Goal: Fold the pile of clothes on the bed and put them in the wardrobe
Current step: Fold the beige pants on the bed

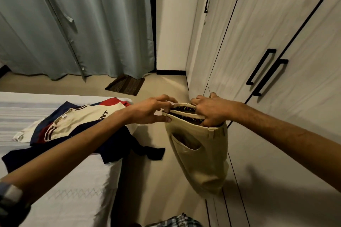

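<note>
Left hand [154, 110] and right hand [210, 111] gripping waistband of hanging beige cotton trousers [200, 151], pile of shirts [77, 127] left on white bed [73, 193], closed wardrobe [276, 33] right

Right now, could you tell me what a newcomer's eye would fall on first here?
The beige trousers, hanging in mid-air between bed and wardrobe, held at the waistband by the left hand and the right hand. Next, the unfolded shirts piled on the bed at left, then the closed wardrobe at right.
</note>
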`<action>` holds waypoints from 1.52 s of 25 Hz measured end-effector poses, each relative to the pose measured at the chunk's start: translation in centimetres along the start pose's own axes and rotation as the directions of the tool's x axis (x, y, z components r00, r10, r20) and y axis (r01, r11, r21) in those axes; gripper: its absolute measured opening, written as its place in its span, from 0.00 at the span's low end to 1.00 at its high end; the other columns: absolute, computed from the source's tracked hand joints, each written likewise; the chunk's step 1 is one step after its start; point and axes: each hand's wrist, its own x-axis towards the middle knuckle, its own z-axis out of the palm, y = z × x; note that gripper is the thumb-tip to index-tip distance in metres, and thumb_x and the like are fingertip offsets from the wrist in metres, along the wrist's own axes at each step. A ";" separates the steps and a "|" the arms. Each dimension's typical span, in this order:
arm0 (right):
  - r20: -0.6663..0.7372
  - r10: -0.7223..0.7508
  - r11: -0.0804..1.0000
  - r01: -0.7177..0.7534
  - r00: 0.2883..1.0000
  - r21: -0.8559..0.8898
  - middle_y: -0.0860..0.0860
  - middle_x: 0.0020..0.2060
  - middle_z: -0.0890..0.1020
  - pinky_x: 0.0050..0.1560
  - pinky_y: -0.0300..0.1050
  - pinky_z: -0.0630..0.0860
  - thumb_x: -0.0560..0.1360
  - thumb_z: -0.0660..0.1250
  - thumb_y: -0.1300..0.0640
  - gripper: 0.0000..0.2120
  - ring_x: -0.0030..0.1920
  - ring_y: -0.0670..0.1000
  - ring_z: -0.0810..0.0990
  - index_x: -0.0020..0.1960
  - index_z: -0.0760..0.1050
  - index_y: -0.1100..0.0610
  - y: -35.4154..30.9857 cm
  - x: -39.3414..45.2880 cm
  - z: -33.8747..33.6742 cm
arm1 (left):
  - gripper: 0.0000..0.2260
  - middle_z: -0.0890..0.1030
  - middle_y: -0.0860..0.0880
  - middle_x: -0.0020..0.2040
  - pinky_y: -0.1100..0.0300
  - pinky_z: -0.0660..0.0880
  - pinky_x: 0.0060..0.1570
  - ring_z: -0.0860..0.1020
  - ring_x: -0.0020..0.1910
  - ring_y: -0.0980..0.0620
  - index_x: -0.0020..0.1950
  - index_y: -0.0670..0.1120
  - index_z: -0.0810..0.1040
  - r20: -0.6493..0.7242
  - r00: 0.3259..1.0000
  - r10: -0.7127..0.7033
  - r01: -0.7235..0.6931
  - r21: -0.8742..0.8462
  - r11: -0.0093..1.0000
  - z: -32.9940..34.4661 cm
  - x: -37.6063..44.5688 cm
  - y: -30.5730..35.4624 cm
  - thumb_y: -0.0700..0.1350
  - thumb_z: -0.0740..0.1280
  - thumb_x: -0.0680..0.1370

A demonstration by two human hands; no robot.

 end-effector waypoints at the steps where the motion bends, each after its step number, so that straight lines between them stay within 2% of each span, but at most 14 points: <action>1: -0.010 -0.042 0.999 0.042 0.999 0.028 0.51 0.69 0.69 0.69 0.61 0.65 0.80 0.67 0.40 0.21 0.69 0.51 0.65 0.65 0.80 0.52 0.5 -0.1 -0.1 | 0.11 0.69 0.54 0.77 0.64 0.75 0.67 0.70 0.73 0.58 0.60 0.47 0.81 -0.013 1.000 -0.011 0.010 -0.065 0.998 0.0 0.2 0.3 0.52 0.71 0.82; 2: -0.013 -0.076 0.995 0.076 0.997 0.064 0.50 0.70 0.68 0.68 0.58 0.66 0.80 0.67 0.40 0.20 0.68 0.51 0.64 0.64 0.81 0.51 0.8 -0.3 -0.3 | 0.11 0.72 0.53 0.76 0.63 0.75 0.67 0.72 0.72 0.58 0.60 0.46 0.81 -0.020 0.999 -0.041 0.037 -0.157 0.987 0.1 0.3 0.5 0.50 0.71 0.82; 4: 0.003 -0.110 0.987 0.109 0.994 0.120 0.48 0.70 0.67 0.66 0.53 0.68 0.79 0.67 0.39 0.21 0.66 0.49 0.63 0.65 0.81 0.51 1.9 -0.8 -0.9 | 0.07 0.81 0.45 0.63 0.50 0.80 0.63 0.79 0.63 0.49 0.55 0.41 0.79 -0.008 0.997 -0.081 0.073 -0.347 0.935 0.4 0.7 1.1 0.45 0.71 0.83; 6: 0.023 -0.113 0.971 0.106 0.993 0.213 0.47 0.67 0.70 0.64 0.48 0.71 0.76 0.68 0.37 0.25 0.64 0.48 0.67 0.66 0.79 0.52 2.7 -1.2 -1.1 | 0.06 0.82 0.42 0.50 0.39 0.81 0.56 0.81 0.53 0.40 0.49 0.40 0.76 -0.028 0.996 -0.086 0.064 -0.452 0.890 0.5 1.1 1.7 0.41 0.71 0.82; 9: 0.012 -0.048 0.892 0.037 0.999 0.451 0.51 0.54 0.80 0.55 0.49 0.81 0.72 0.67 0.39 0.25 0.54 0.51 0.79 0.60 0.81 0.55 3.4 -1.2 -0.8 | 0.08 0.78 0.45 0.42 0.40 0.79 0.47 0.77 0.43 0.44 0.44 0.40 0.75 -0.079 0.991 -0.104 0.055 -0.471 0.881 0.3 1.5 2.2 0.39 0.72 0.81; 11: 0.008 -0.035 0.869 0.026 0.999 0.495 0.51 0.48 0.81 0.50 0.48 0.83 0.75 0.69 0.44 0.16 0.49 0.53 0.82 0.54 0.82 0.55 3.5 -0.9 -0.1 | 0.08 0.78 0.46 0.49 0.42 0.82 0.49 0.79 0.48 0.48 0.46 0.43 0.78 -0.096 0.991 -0.095 0.049 -0.399 0.916 0.2 1.2 2.4 0.45 0.73 0.81; 14: -0.002 -0.069 0.813 0.057 0.998 0.580 0.51 0.49 0.80 0.47 0.44 0.83 0.80 0.70 0.54 0.05 0.47 0.52 0.82 0.53 0.82 0.54 2.8 -0.3 0.7 | 0.08 0.74 0.51 0.67 0.54 0.81 0.60 0.76 0.63 0.53 0.52 0.52 0.80 -0.012 0.997 -0.082 0.079 -0.185 0.980 -0.4 0.5 2.3 0.55 0.73 0.79; 17: -0.045 -0.128 0.785 0.129 0.991 0.606 0.49 0.52 0.78 0.51 0.48 0.84 0.81 0.70 0.54 0.05 0.50 0.51 0.81 0.55 0.81 0.53 2.2 0.3 0.3 | 0.08 0.78 0.52 0.58 0.48 0.80 0.53 0.77 0.55 0.55 0.54 0.50 0.78 0.024 0.995 -0.095 0.096 -0.087 0.992 -1.2 -0.4 2.3 0.52 0.72 0.81; 21: -0.139 -0.063 0.699 0.143 0.988 0.701 0.48 0.54 0.79 0.54 0.44 0.81 0.81 0.69 0.51 0.10 0.53 0.47 0.81 0.61 0.81 0.53 2.8 0.1 -1.6 | 0.08 0.79 0.50 0.51 0.49 0.80 0.50 0.78 0.51 0.52 0.50 0.46 0.77 -0.035 0.986 -0.164 0.154 -0.192 0.969 -3.0 -1.8 2.4 0.47 0.73 0.81; 26: -0.129 -0.097 0.819 0.153 0.987 0.553 0.48 0.50 0.78 0.53 0.47 0.80 0.82 0.69 0.53 0.07 0.51 0.50 0.79 0.59 0.79 0.52 0.2 1.1 -0.7 | 0.11 0.79 0.48 0.48 0.40 0.78 0.53 0.77 0.49 0.47 0.44 0.52 0.72 -0.002 0.975 -0.222 0.219 -0.138 0.966 -3.2 -2.2 2.0 0.47 0.74 0.80; 29: -0.144 -0.043 0.849 0.112 0.989 0.517 0.47 0.50 0.77 0.53 0.48 0.80 0.80 0.71 0.53 0.11 0.50 0.47 0.77 0.61 0.81 0.53 -0.1 1.0 -0.5 | 0.11 0.79 0.50 0.53 0.43 0.80 0.54 0.77 0.51 0.50 0.52 0.53 0.71 0.082 0.967 -0.241 0.248 -0.078 0.966 -1.9 -2.0 1.8 0.46 0.74 0.80; 33: -0.154 -0.040 0.856 0.114 0.987 0.504 0.46 0.48 0.78 0.49 0.44 0.80 0.74 0.77 0.51 0.08 0.49 0.46 0.78 0.52 0.81 0.48 -0.6 0.3 -0.1 | 0.23 0.79 0.44 0.55 0.47 0.83 0.55 0.80 0.55 0.44 0.62 0.53 0.63 0.150 0.933 -0.326 0.356 -0.280 0.891 0.1 -1.2 2.0 0.43 0.75 0.78; 36: -0.113 -0.036 0.878 0.085 0.993 0.472 0.46 0.47 0.79 0.48 0.45 0.81 0.74 0.75 0.46 0.08 0.47 0.48 0.79 0.49 0.79 0.46 -1.0 0.2 0.8 | 0.24 0.78 0.48 0.57 0.56 0.82 0.52 0.79 0.55 0.46 0.69 0.51 0.63 0.177 0.924 -0.339 0.377 -0.277 0.884 1.4 -0.6 1.8 0.46 0.73 0.80; 38: -0.099 0.017 0.739 0.054 0.995 0.672 0.49 0.47 0.80 0.49 0.49 0.83 0.75 0.68 0.40 0.13 0.48 0.54 0.81 0.52 0.75 0.48 -1.2 -0.1 1.2 | 0.18 0.78 0.50 0.57 0.62 0.78 0.51 0.79 0.54 0.49 0.68 0.49 0.70 0.165 0.920 -0.355 0.384 -0.201 0.901 2.0 -0.2 1.6 0.47 0.72 0.81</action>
